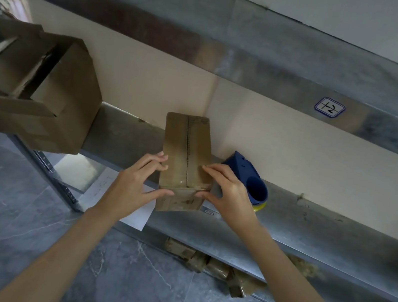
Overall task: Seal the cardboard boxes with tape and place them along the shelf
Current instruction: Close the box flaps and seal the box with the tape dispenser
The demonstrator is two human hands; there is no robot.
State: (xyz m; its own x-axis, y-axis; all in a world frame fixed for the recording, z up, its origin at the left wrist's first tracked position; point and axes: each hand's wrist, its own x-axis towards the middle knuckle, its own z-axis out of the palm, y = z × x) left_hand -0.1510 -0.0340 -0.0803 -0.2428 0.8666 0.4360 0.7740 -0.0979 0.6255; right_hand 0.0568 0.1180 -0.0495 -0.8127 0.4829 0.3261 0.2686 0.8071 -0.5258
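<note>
Head view: left hand and right hand clamp cardboard box at near corners; likely light, stiff, tape-slick there.

the metal shelf bears a small taped box, an open box and a blue tape dispenser.
</note>
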